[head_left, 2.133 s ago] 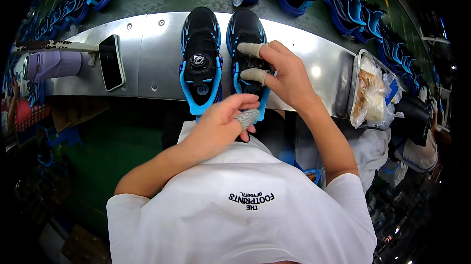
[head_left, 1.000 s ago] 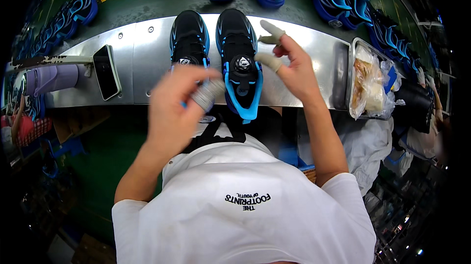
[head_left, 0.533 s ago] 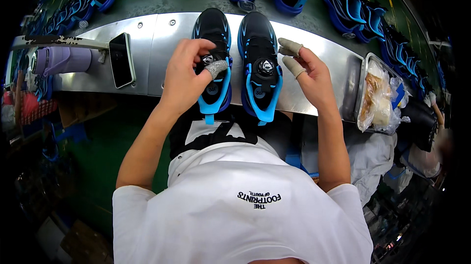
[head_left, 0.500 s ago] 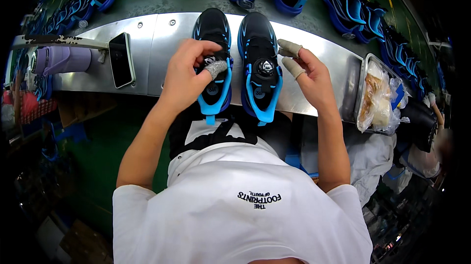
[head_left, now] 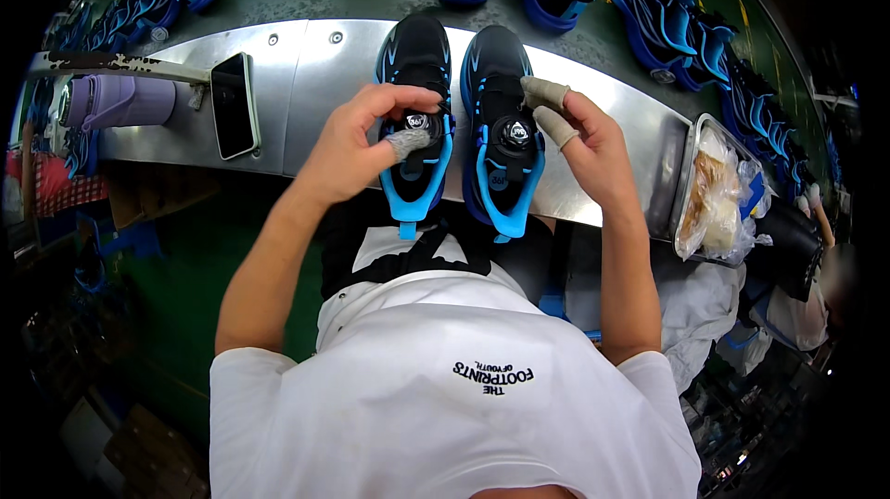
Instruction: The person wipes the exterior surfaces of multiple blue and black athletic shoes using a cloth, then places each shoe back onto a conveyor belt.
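Two black-and-blue sneakers stand side by side on the metal ledge, toes pointing away from me. Round dials sit on their tongues. Over the left sneaker [head_left: 414,50], my left hand [head_left: 357,139] curves with thumb and index finger apart on either side of its dial [head_left: 417,123]; a grey wrap covers the thumb. Whether the fingertips press on the dial is unclear. Beside the right sneaker [head_left: 498,52], my right hand [head_left: 593,142] is open, its index finger and thumb in beige finger covers. That index fingertip reaches the shoe's outer edge near the laces, left of which the dial [head_left: 513,132] shows.
On the metal ledge [head_left: 306,82] at left lie a phone [head_left: 234,105] and a purple bottle [head_left: 130,101]. A metal tray [head_left: 684,179] with plastic-bagged items sits at right. Rows of similar shoes [head_left: 649,17] stand on the green surface beyond. A person [head_left: 820,221] is at far right.
The view has shifted slightly, so both sneakers appear a little further right. My left fingers have eased off the left dial, which now shows more fully. My right index fingertip is closer to the right sneaker.
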Demonstrator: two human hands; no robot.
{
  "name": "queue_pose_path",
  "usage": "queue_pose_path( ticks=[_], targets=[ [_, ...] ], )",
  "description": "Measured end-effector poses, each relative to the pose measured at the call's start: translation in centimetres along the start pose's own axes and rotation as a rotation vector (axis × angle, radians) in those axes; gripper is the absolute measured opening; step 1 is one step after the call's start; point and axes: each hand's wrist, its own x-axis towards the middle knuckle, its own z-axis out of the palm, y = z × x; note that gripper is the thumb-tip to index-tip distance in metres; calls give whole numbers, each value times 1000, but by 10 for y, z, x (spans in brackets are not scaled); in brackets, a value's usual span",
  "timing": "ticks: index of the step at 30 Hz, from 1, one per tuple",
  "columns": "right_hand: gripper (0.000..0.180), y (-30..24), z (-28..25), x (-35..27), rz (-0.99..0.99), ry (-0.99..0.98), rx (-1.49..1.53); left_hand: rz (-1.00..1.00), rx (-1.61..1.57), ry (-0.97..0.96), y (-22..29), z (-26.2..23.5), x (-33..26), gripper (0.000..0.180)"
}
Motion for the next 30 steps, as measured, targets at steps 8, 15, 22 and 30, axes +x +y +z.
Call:
queue_pose_path(
  ticks=[8, 15, 22, 30],
  targets=[
    [32, -7, 11, 8, 9, -20, 30, 96, 182, 82, 8, 7, -8, 38],
    [31, -15, 15, 13, 14, -57, -12, 254, 96, -250, -1, -11, 9, 31],
    [31, -20, 21, 12, 10, -45, 26, 126, 49, -65, -5, -4, 4, 39],
    [40, -30, 33, 52, -167, -163, -571, 150, 231, 342, 1, 35, -15, 30]
  ],
)
